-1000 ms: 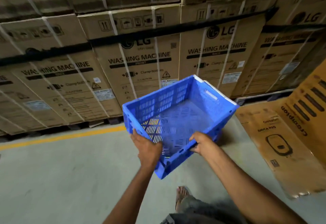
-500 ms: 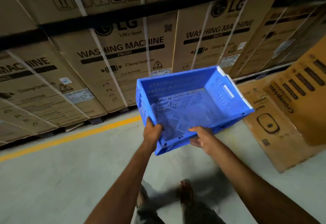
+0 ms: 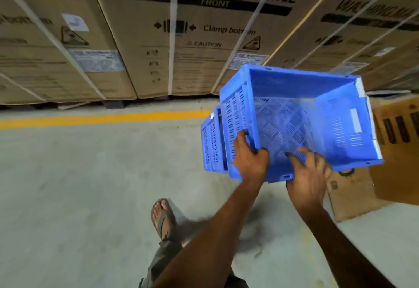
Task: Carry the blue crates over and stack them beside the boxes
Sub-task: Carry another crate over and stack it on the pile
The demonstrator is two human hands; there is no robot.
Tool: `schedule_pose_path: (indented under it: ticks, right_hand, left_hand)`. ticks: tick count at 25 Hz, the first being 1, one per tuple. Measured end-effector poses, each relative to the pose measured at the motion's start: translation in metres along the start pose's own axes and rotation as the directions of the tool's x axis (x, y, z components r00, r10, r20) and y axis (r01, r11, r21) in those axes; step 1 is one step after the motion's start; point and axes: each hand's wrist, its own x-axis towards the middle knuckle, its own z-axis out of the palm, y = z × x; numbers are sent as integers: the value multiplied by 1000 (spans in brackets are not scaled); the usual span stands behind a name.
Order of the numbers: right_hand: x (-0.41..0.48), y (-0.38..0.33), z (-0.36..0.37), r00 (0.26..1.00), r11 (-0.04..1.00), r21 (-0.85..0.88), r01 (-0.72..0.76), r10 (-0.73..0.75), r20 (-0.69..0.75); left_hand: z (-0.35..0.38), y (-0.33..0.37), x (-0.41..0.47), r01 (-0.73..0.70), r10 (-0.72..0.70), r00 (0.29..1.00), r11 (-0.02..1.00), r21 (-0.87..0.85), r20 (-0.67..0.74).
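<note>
Washing-machine boxes [image 3: 204,38], strapped in white bands, fill the background above a grey concrete floor [image 3: 79,185] crossed by a yellow line [image 3: 90,118]. A sandalled foot [image 3: 162,216] is seen stepping forward at lower centre. Further right, a lower crate [image 3: 212,142] stands on the floor close to the boxes, and only its slotted left wall is shown. The left hand [image 3: 249,160] is clamped on the near-left corner of the blue crate [image 3: 340,133], thumb inside and fingers curled round the outer wall. That crate is held tilted just above the lower one, and whether the two touch cannot be told. The right hand [image 3: 310,176] is hooked over the near rim with fingers somewhat spread, and its thumb is hidden. A brown carton [image 3: 399,174] lies at the far right. The crate is judged light and stiff, its perforated plastic smooth enough to slip, so the thick rim and corners are the best places for a hold. Compared with half a second ago, the boxes are much nearer, the lower crate has come into view, the blue crate is carried further right and lower, and the right hand's fingers are looser.
</note>
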Motion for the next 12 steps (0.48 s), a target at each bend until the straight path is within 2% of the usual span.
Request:
schedule_pose_path:
  ticks: [1, 3, 5, 12]
  right_hand:
    - [13, -1, -1, 990, 991, 37, 127, -128, 52]
    - [33, -6, 8, 960, 971, 45, 234, -238, 150]
    - [45, -16, 36, 952, 977, 17, 213, -211, 224]
    - [40, -28, 117, 941, 968, 25, 249, -248, 231]
  left_hand:
    - [-2, 1, 7, -2, 1, 1000, 1000, -12, -6]
    - [-6, -7, 27, 10, -10, 1000, 999, -41, -3]
    - [-4, -33, 53, 52, -50, 998, 997, -60, 35]
    - [-1, -118, 105, 36, -20, 983, 996, -86, 181]
